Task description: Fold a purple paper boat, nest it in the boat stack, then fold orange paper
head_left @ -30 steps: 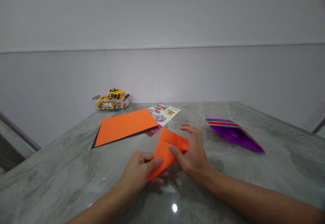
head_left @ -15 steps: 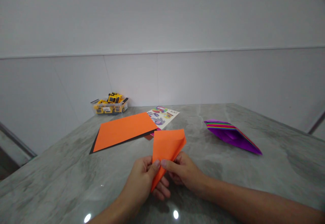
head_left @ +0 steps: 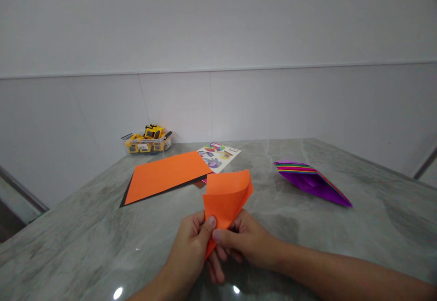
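Observation:
A folded orange paper [head_left: 226,197] stands up off the grey table [head_left: 85,242], held at its lower end by both hands. My left hand [head_left: 191,251] pinches its left edge with thumb on top. My right hand [head_left: 246,239] pinches the lower right edge, fingers closed on the sheet. The paper's top flap curls over to the right.
A large orange sheet [head_left: 167,176] lies on a black one behind the hands. A printed colour leaflet [head_left: 220,155] lies beyond it. A stack of folded coloured papers, purple on top [head_left: 312,182], sits at the right. A clear box with yellow toy vehicles [head_left: 148,141] stands by the wall.
The orange paper was lifted off the table and stood upright. My right hand came off its top and closed on the lower edge; both hands drew nearer to me.

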Action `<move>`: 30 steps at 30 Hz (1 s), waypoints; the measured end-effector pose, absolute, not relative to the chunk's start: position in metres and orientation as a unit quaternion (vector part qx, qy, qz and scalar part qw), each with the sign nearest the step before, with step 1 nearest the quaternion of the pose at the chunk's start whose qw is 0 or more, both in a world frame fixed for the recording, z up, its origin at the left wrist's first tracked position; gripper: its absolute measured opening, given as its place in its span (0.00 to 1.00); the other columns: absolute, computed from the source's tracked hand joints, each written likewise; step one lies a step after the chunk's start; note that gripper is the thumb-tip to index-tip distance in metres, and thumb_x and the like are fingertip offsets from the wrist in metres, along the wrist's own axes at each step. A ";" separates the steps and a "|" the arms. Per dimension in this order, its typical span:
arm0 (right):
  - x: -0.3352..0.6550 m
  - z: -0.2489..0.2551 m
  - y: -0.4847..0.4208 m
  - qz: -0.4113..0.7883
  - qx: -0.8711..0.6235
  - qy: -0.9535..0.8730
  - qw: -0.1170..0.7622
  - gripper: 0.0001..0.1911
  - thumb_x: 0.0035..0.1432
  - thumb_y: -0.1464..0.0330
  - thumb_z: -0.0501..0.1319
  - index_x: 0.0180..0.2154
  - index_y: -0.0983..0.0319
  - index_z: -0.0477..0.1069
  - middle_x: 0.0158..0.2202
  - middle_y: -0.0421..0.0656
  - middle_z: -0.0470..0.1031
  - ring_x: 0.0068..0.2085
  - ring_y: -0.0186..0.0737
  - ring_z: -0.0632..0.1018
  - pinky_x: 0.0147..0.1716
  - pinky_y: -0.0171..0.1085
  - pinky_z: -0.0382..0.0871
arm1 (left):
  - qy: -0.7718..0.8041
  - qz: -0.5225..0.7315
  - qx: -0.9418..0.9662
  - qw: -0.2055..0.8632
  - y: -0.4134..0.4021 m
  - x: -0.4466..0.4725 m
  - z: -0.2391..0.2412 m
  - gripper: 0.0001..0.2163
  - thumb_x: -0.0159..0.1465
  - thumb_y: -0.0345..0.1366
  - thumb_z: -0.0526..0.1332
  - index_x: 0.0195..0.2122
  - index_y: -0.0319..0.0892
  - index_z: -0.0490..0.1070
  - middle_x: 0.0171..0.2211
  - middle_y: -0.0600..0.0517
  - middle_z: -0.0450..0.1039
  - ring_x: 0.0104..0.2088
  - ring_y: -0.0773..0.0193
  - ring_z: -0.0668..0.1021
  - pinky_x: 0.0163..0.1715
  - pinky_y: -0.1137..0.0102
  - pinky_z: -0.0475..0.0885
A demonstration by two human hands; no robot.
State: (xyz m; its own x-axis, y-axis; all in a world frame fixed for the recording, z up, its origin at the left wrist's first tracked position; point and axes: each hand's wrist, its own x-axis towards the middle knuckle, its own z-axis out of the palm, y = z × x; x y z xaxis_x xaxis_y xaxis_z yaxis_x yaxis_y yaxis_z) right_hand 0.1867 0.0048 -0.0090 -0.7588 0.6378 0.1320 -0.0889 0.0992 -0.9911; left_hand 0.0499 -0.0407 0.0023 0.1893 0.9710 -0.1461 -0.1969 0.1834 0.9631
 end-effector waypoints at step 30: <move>0.187 -0.011 0.009 0.636 -0.301 -0.590 0.397 0.25 0.47 0.50 0.61 0.15 0.63 0.63 0.10 0.35 0.60 0.11 0.24 0.57 0.10 0.29 0.44 | 0.517 0.463 0.567 0.443 -0.041 0.043 0.006 0.18 0.62 0.47 0.53 0.23 0.39 0.67 0.11 0.58 0.57 0.11 0.73 0.57 0.12 0.77 0.50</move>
